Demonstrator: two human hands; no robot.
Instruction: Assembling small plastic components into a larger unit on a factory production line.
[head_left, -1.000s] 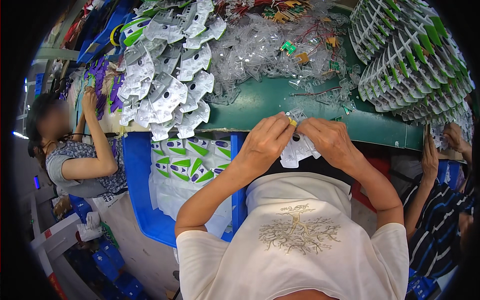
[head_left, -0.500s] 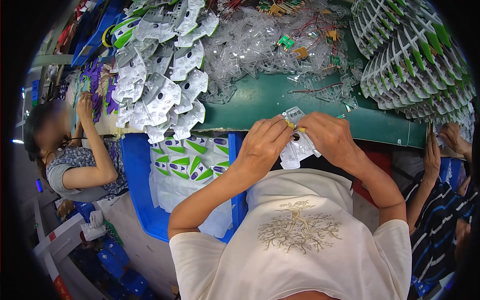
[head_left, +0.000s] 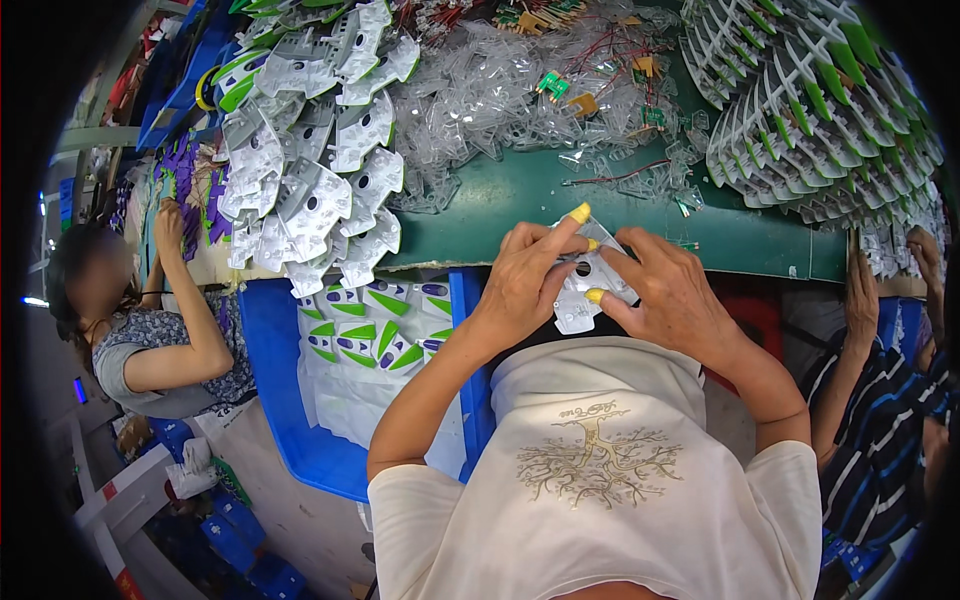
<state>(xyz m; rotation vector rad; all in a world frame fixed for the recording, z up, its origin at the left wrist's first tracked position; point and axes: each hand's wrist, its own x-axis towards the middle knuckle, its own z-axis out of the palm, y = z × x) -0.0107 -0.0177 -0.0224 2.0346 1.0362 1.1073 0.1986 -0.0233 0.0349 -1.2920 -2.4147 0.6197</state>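
Observation:
At the table's near edge I hold a silvery-grey plastic shell point(head_left: 574, 310) with a dark round hole in it. My left hand point(head_left: 522, 285) grips its left side, with the index finger stretched over the upper part. My right hand point(head_left: 672, 290) has its thumb and fingers on the right side of the same shell. Yellow covers sit on several of my fingertips. My fingers hide part of the shell, and whether anything small lies under them I cannot make out.
Overlapping grey-and-green shells point(head_left: 318, 200) pile up at the left; more stand in stacked rows point(head_left: 820, 130) at the right. Clear plastic parts point(head_left: 470, 100) heap on the green table point(head_left: 480, 225). Below is a blue bin point(head_left: 275, 380) of green-and-white pieces. A person point(head_left: 165, 340) sits left, another point(head_left: 875, 400) right.
My hands have shifted on the shell: the left index finger now points up and away, and the right hand has opened from a close pinch and moved lower along the side.

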